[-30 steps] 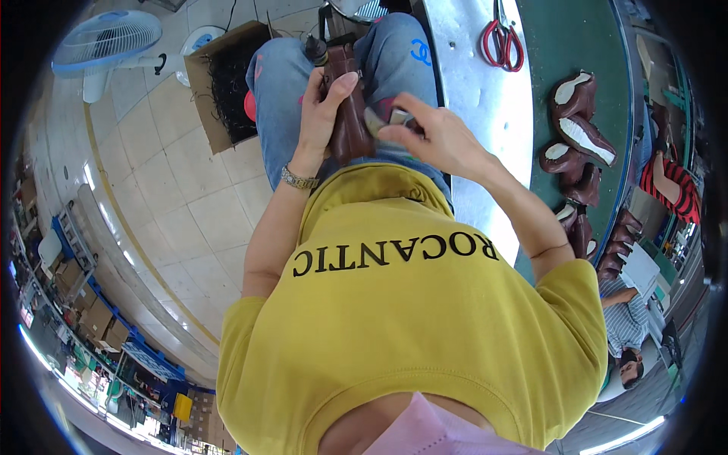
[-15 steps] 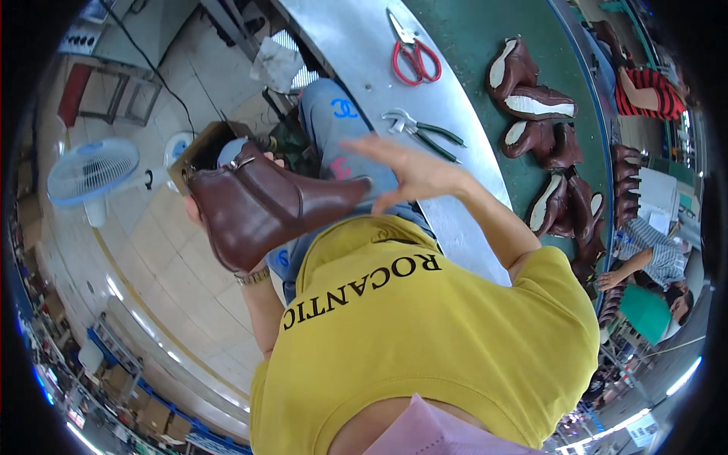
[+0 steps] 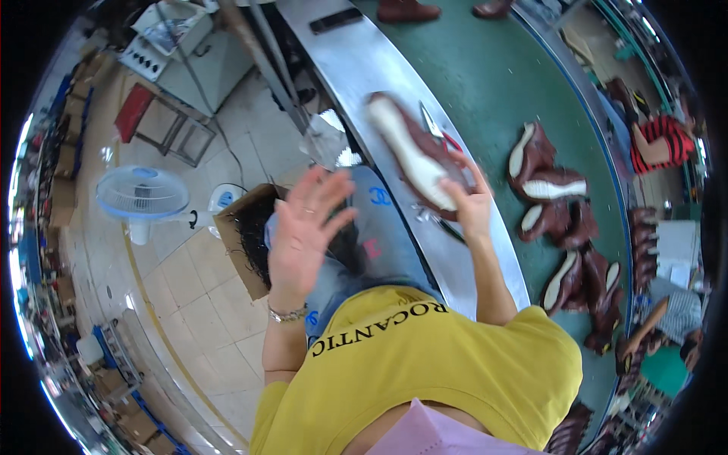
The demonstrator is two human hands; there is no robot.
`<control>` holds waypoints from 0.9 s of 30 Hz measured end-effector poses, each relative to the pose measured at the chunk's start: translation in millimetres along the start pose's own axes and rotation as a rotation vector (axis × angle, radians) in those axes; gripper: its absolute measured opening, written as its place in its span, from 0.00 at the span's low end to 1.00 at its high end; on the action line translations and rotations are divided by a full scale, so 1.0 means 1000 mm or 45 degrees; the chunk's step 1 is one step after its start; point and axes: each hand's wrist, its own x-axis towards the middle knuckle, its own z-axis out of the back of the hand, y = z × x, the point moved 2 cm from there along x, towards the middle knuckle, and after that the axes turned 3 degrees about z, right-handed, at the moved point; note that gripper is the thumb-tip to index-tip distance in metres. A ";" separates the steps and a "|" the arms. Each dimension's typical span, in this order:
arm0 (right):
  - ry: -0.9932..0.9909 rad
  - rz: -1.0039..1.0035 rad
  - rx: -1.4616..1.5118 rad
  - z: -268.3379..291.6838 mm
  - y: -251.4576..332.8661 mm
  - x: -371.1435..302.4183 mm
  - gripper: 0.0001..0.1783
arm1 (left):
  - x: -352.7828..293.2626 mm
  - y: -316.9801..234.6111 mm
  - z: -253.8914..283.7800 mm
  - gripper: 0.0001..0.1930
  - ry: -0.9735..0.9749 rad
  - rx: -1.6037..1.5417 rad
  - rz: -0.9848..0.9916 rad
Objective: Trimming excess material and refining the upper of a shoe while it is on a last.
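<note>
Overhead, the right hand (image 3: pixel 472 203) grips a brown boot (image 3: pixel 415 155) near its heel end, fingers wrapped around the upper, and holds it over the metal edge of the tabletop (image 3: pixel 364 68) with its pale sole turned upward and its toe pointing away from the person. The boot is blurred, so the exact fit of the fingers around it cannot be told. The left hand (image 3: pixel 303 227) holds nothing: it hangs in the air over the person's lap with its palm open and all fingers spread wide, a ring on one finger and a bracelet at the wrist. Just behind the boot, red-handled scissors (image 3: pixel 447 136) lie on the metal strip, partly hidden by it. Further to the right, on the green surface of the tabletop, a cluster of brown boots (image 3: pixel 557 220) lies on its sides, pale soles showing. A dark phone (image 3: pixel 335 20) rests on the metal strip near the far end. On the tiled floor to the left stand a blue-and-white fan (image 3: pixel 142 196) and an open cardboard box (image 3: pixel 246 239) with dark material inside. At the right rim, a person in a red striped top (image 3: pixel 663 140) is at the tabletop.
</note>
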 end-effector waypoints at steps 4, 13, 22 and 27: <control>-0.466 0.316 -0.559 0.065 -0.023 0.081 0.24 | 0.013 -0.040 -0.074 0.38 0.815 0.032 -0.039; -0.015 0.047 -0.653 0.123 -0.109 0.210 0.19 | 0.067 -0.092 -0.142 0.27 1.437 -0.522 -0.232; 0.468 0.158 -0.771 0.013 -0.195 0.458 0.22 | 0.109 -0.124 -0.120 0.29 1.171 -0.505 -0.722; 0.321 0.895 -1.457 -0.080 -0.214 0.597 0.35 | 0.131 -0.119 -0.105 0.29 1.127 -0.549 -0.706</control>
